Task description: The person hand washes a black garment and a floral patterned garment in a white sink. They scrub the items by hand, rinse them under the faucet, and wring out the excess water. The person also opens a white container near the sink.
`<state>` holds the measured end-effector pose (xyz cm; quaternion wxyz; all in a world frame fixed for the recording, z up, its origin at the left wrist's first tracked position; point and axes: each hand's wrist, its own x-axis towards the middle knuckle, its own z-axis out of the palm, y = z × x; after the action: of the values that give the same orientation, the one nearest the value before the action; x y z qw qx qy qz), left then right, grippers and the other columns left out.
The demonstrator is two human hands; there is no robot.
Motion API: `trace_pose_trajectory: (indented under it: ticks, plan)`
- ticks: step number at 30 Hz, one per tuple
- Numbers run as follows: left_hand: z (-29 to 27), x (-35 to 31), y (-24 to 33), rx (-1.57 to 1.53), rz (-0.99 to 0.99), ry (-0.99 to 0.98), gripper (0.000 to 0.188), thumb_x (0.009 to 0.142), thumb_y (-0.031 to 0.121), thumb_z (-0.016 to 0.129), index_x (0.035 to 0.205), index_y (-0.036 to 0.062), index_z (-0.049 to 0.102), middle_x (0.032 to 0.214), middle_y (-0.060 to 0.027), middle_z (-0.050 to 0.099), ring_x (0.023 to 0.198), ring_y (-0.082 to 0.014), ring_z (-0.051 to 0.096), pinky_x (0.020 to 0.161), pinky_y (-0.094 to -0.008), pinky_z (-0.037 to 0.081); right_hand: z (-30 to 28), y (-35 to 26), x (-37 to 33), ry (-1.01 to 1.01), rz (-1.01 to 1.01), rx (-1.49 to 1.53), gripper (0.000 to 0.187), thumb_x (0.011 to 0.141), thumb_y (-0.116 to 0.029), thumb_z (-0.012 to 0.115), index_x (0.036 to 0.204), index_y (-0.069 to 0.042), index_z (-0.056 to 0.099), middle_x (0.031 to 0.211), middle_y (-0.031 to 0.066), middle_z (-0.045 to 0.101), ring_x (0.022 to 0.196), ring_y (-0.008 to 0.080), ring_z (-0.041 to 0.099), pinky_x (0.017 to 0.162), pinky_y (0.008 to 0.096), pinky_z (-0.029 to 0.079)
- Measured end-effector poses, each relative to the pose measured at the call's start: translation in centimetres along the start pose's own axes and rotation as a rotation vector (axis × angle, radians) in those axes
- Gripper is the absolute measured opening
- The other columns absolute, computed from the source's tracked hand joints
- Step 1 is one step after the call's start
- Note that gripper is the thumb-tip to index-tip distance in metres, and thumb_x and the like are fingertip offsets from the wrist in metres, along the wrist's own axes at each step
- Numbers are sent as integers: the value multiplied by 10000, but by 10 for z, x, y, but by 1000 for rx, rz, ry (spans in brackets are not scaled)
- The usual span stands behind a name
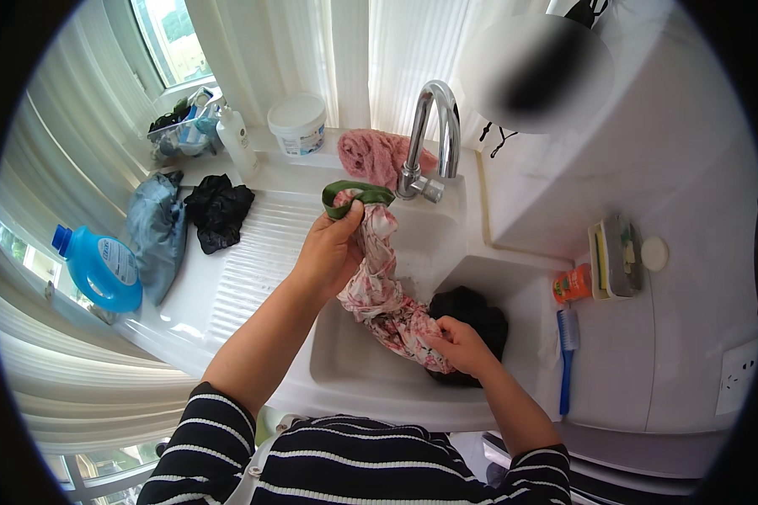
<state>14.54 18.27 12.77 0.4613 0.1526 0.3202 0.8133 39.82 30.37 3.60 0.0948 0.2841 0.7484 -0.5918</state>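
Observation:
A pink and white floral garment [375,286] with a green band at its upper end hangs twisted between my two hands above the sink [333,370]. My left hand [333,248] grips it just below the green band, thumb on top. Lower and to the right, my right hand [463,347] pinches the other end. Under and behind that end, a black cloth [476,316] lies in the sink basin. The chrome faucet [434,139] stands behind, apart from both hands.
On the left are a ribbed washboard [261,252], black cloth [217,210], grey-blue cloth [158,223] and blue detergent jug [105,269]. A pink towel [370,156], white tub [297,124] and pump bottle [236,139] line the back. A blue brush [568,362] lies right, near an orange container [571,284].

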Motion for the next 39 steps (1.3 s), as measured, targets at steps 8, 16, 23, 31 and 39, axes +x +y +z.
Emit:
trace_pose_trajectory:
  ticks: [8,16,23,31,39]
  plan:
    - [49,22,-18,-331,-127,154,252,1018,198,393,1192,35,472,1143,-130,578,1013,-254,606,900,-436,511,71,-7,70,538,-759,-793,483,698,-161,711,1119,0,539,1103,188,583,1048,363,546,884,462,427]
    - [-48,32,-72,21,-299,32,250,972,129,463,1177,-13,476,1144,-142,580,1057,-245,582,948,-389,467,52,2,94,360,-387,-211,169,850,-140,552,898,19,584,785,150,629,737,275,610,666,367,454]
    - [-70,-27,-89,530,-339,-399,583,824,93,610,1361,18,394,1244,-75,553,1140,-177,509,998,-312,386,5,-109,29,94,-224,455,225,893,-199,567,893,2,666,791,6,632,677,74,553,599,226,446]
    - [-83,-33,-84,381,-468,-194,390,979,224,468,1324,41,479,1243,-100,584,1118,-211,562,971,-357,439,-47,-160,45,259,-63,-421,295,810,-305,658,903,-27,683,796,97,654,653,159,573,632,307,486]
    - [-95,-44,-86,-370,-439,5,602,997,473,255,1380,27,385,1396,-170,446,1282,-354,429,1082,-515,317,4,-69,58,396,-360,-367,538,700,-338,779,1107,-23,620,1087,184,642,991,283,618,866,386,481]
